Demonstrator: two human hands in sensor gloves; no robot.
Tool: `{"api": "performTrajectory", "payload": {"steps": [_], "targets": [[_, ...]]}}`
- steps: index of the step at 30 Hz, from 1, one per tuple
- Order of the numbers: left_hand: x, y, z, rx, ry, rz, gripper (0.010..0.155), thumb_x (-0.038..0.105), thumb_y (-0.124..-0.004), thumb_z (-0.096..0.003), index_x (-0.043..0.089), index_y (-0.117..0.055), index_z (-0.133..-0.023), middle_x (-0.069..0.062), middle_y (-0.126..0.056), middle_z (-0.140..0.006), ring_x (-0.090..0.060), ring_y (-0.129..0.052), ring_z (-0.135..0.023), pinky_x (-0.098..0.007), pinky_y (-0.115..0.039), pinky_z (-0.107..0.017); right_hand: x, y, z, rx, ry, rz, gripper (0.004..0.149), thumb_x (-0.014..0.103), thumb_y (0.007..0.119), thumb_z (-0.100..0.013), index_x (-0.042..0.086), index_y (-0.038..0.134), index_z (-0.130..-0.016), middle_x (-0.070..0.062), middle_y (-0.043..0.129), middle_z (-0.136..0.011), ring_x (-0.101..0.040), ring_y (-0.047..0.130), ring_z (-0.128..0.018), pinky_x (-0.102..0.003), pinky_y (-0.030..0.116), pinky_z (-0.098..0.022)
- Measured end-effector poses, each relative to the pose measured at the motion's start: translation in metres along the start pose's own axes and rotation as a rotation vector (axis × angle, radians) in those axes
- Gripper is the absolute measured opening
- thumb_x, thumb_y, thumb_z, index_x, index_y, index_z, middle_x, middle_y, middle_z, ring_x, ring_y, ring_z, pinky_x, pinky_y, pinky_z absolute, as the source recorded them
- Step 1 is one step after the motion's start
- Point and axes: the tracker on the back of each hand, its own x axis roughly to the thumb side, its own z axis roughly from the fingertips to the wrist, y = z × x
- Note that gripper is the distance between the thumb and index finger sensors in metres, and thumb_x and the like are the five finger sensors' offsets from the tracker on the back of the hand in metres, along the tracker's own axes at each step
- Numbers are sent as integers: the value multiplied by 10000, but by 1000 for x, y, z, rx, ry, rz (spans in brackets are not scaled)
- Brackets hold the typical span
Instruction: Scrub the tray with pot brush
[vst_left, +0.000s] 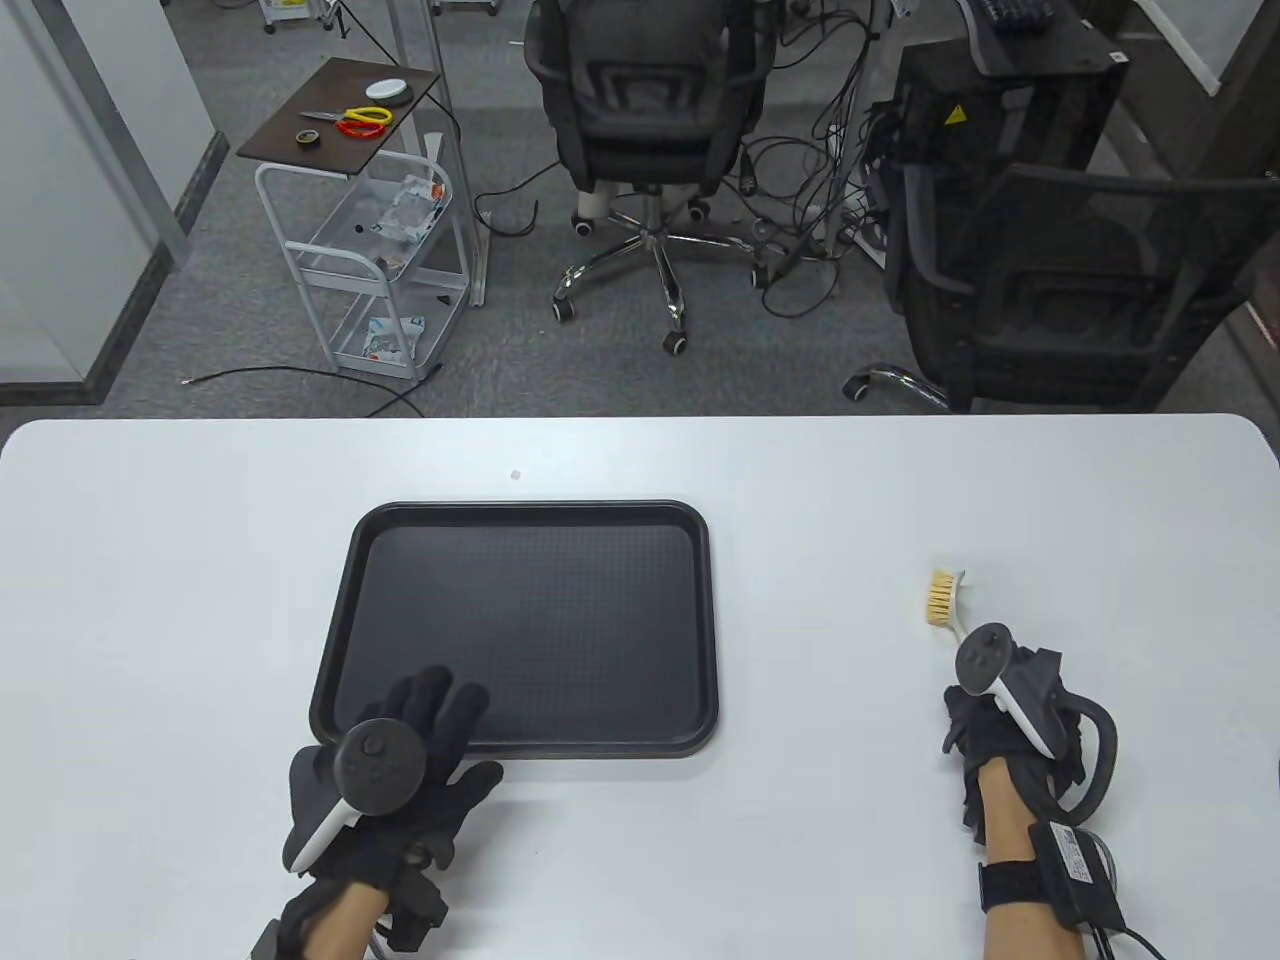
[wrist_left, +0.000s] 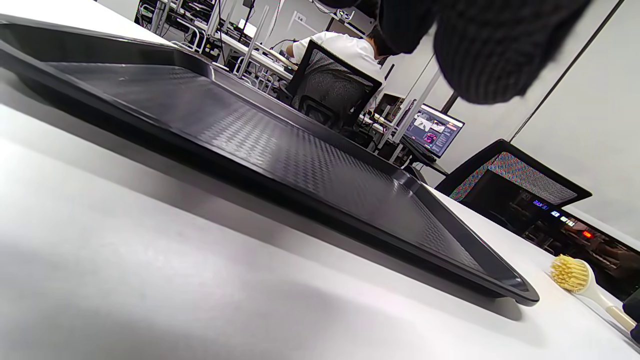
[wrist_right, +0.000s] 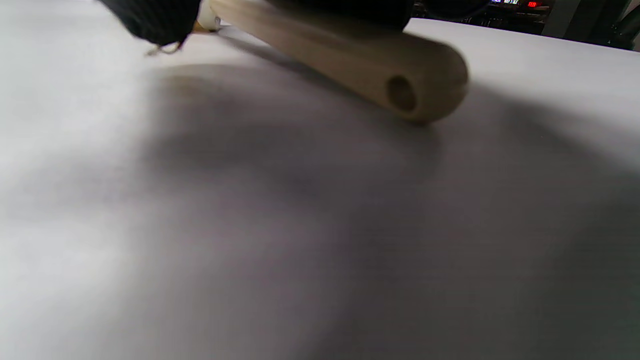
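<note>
While the right hand (vst_left: 985, 715) grips the pot brush (vst_left: 943, 600) well right of the tray (vst_left: 520, 625), the left hand (vst_left: 400, 770) rests relaxed on the tray's near rim; scrubbing looks unstarted.

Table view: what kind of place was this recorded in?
Most likely an office or lab workspace: mesh office chairs on grey carpet, loose cables on the floor, a rolling cart with scissors, and a lit monitor in the left wrist view.

No text is legible — only a yellow warning triangle (vst_left: 957, 115) on the black cabinet (vst_left: 1010, 110).
</note>
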Motion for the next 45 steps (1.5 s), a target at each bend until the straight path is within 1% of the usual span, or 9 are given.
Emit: {"api": "performTrajectory", "payload": {"steps": [7, 12, 18, 23, 25, 28, 35, 39, 45], "targets": [[0, -1, 0, -6, 3, -6, 772, 592, -765, -395, 448, -431, -1075, 70, -203, -1176, -243, -153, -1133, -504, -91, -807, 0, 3, -3, -7, 32, 8, 702, 472, 775, -468, 206, 517, -1065, -104, 603, -1065, -331, 712, -905, -548, 606, -693], [-1, 1, 0, -4, 4, -1, 770, 588, -768, -395, 451, -432, -1074, 69, -204, -1175, -244, -153, -1132, -504, -90, -807, -4, 1, -4, -57, 78, -18, 542, 431, 785, -472, 230, 686, -966, -79, 727, -975, -283, 805, -799, -508, 687, -639], [-2, 1, 0, -8, 4, 4, 775, 592, -767, -395, 449, -425, -1075, 70, -175, -1179, -244, -150, -1132, -503, -88, -807, -5, 2, -3, -77, 80, -8, 507, 421, 758, -477, 222, 674, -936, -99, 757, -922, -253, 855, -717, -480, 749, -578], [-2, 1, 0, -9, 3, 9, 775, 591, -766, -396, 448, -423, -1076, 69, -176, -1179, -245, -150, -1131, -503, -89, -807, -8, -9, 6, -121, 62, -118, 507, 385, 723, -481, 196, 612, -938, -146, 760, -926, -253, 972, -646, -450, 856, -477], [-2, 1, 0, -8, 2, 9, 776, 591, -767, -396, 447, -423, -1077, 68, -176, -1179, -246, -149, -1131, -504, -89, -806, -8, -15, 14, -139, 30, -199, 512, 379, 714, -483, 185, 594, -942, -151, 765, -911, -201, 978, -553, -426, 863, -435], [-2, 1, -1, -8, -2, 8, 775, 592, -766, -396, 445, -426, -1076, 68, -203, -1174, -245, -152, -1131, -503, -90, -807, 1, -30, 32, -178, -39, -279, 522, 383, 713, -486, 186, 585, -952, -124, 786, -886, -172, 969, -503, -406, 859, -401], [-1, -1, -1, -13, -7, -3, 774, 593, -765, -396, 446, -425, -1077, 66, -203, -1175, -246, -154, -1131, -504, -92, -806, 43, -57, 86, -251, -238, -377, 537, 382, 711, -505, 215, 576, -997, -53, 827, -824, -167, 951, -504, -405, 838, -409], [-1, -3, -1, -23, -4, -10, 774, 593, -764, -397, 446, -425, -1077, 71, -204, -1174, -247, -155, -1131, -504, -91, -806, 70, -60, 118, -252, -354, -398, 552, 380, 699, -514, 229, 548, -1024, -42, 804, -844, -171, 931, -535, -413, 821, -439], [-1, -4, -2, -29, -1, -15, 772, 593, -763, -398, 445, -425, -1076, 69, -207, -1174, -248, -158, -1131, -504, -93, -806, 84, -49, 139, -299, -451, -379, 556, 376, 704, -510, 231, 560, -1027, -42, 805, -847, -180, 930, -544, -425, 818, -450]]}}
